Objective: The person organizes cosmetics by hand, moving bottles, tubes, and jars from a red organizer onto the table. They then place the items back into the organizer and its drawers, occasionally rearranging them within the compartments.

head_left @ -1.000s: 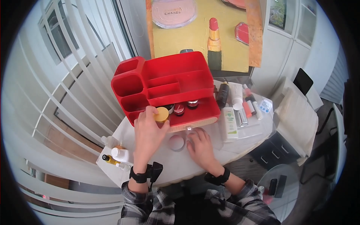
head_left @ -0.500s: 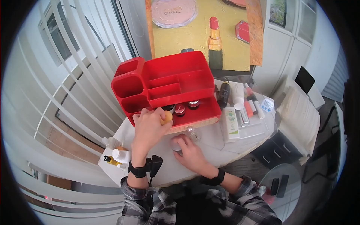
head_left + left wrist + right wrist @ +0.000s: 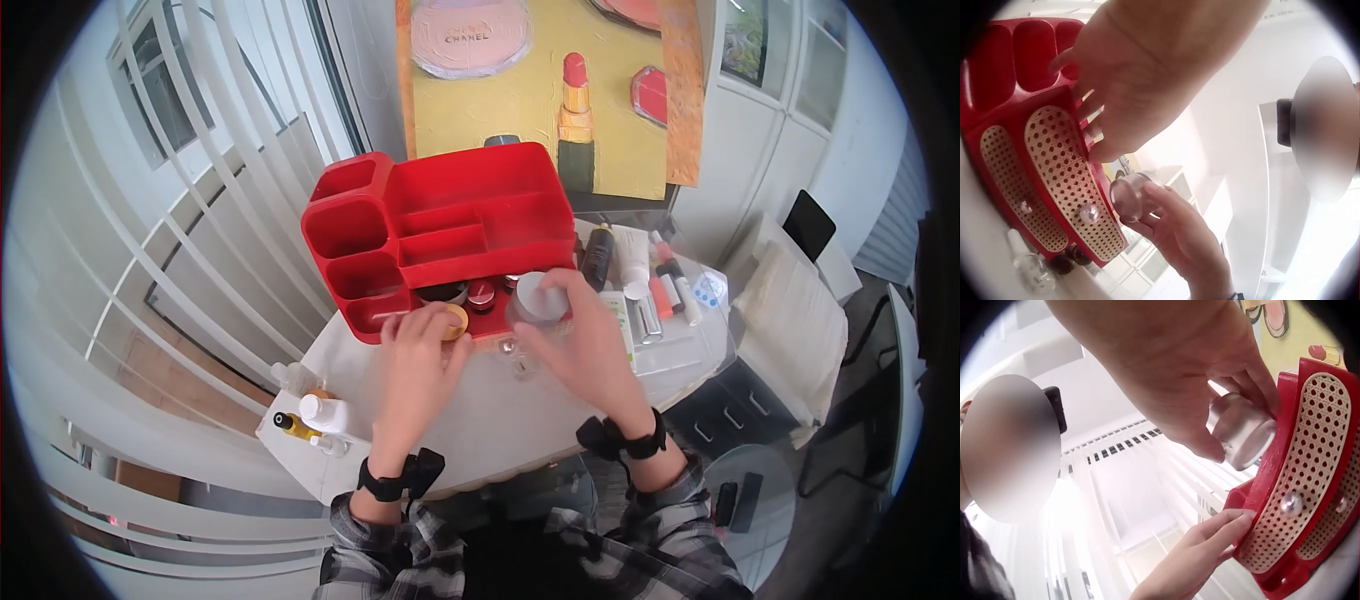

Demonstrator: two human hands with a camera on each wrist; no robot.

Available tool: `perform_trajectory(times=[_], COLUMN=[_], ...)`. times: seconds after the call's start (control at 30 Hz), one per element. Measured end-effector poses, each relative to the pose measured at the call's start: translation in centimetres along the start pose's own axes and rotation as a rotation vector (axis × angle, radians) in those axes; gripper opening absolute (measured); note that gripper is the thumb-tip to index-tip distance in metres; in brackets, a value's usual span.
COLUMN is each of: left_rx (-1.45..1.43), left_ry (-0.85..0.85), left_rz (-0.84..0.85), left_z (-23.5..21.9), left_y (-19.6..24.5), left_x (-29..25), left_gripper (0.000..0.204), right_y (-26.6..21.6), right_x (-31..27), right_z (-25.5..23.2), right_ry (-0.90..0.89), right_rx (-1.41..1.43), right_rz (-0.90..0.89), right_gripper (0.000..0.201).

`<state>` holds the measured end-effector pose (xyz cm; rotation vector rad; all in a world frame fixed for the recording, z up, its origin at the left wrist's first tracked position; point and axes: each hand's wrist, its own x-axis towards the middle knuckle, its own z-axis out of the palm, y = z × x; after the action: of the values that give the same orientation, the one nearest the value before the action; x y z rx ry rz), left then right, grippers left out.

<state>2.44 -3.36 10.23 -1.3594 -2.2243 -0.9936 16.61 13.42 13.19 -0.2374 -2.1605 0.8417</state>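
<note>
A red cosmetics organizer (image 3: 347, 232) stands on the white table, its upper drawer with a cane-mesh front (image 3: 1319, 434) pulled out. My left hand (image 3: 425, 360) reaches over that front, fingers loosely spread beside a yellow-lidded jar (image 3: 456, 321) low in the drawer. In the right wrist view the left fingertips rest right at the drawer's edge. My right hand (image 3: 595, 345) holds a clear jar with a silver-grey lid (image 3: 541, 296) between thumb and fingers, tilted over the drawer's right end. Between the hands, a small red-topped pot (image 3: 481, 295) and a dark round container (image 3: 445, 293) sit inside.
Below the drawer front stands a small glass bottle (image 3: 521, 366). Tubes and bottles, among them a white tube (image 3: 632, 255) and a black bottle (image 3: 598, 256), lie to the right. A white bottle (image 3: 325, 411) and a yellow one (image 3: 294, 427) stand at the left. A lipstick painting (image 3: 480, 110) rises behind.
My right hand has picked the grey-lidded jar up from the table and carried it up and right over the drawer. The left hand has lowered the yellow-lidded jar into the drawer and loosened its fingers.
</note>
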Motion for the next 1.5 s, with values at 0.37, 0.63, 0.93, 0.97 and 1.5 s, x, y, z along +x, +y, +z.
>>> perform_trajectory(times=[0.37,0.63,0.93,0.97,1.5], left_rx=[0.000,-0.054,-0.136,-0.145,0.094], left_ry=[0.005,0.054,0.141,0.136,0.232], left_rz=[-0.010,0.027,0.022,0.023,-0.108], left_z=[1.0,1.4,2.3,2.3,2.1], left_y=[-0.5,-1.1,-1.8,-2.0,-2.4], left_x=[-1.9,-2.0,-2.0,-2.0,0.6], left_gripper=[0.039,0.041,0.036,0.037,0.079], right_y=[2.0,2.5,1.6,1.5,3.5], right_x=[2.2,2.0,2.3,2.2,-3.1], right_z=[2.8,3.5,3.3,3.3,4.2], right_ry=[-0.083,-0.168,-0.272,-0.306,-0.070], right_rx=[-0.195,-0.212,-0.172,-0.161,-0.020], right_rz=[-0.003,0.015,0.028,0.028,0.122], right_gripper=[0.043,0.037,0.031,0.030,0.028])
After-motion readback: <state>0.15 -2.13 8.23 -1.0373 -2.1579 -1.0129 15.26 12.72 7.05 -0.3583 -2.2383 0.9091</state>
